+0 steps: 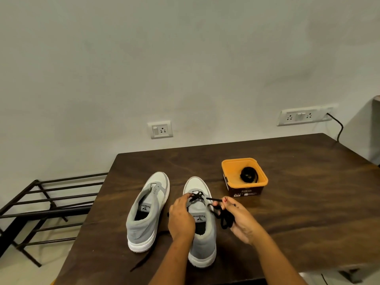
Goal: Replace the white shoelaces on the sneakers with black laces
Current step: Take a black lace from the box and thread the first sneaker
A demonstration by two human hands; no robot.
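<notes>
My left hand [181, 219] is curled over the inner flank of the laced sneaker [202, 245], its fingertips bent down onto the eyelets where the black lace [225, 218] crosses. Whether they pinch the lace itself, I cannot tell. My right hand [239, 221], just across the shoe from it, pinches that lace between thumb and fingers. A short taut run goes from the pinch back to the eyelets, and a loose bunch hangs against the palm. The second sneaker [147, 208] stands just outside my left hand, toe pointing away from me like the first. A dark lace end [144, 257] trails over the table [308, 202] below that hand toward the near edge. Beyond my right fingertips and a little outward sits an orange tub [227, 171] with a coiled black lace [248, 174] inside.
</notes>
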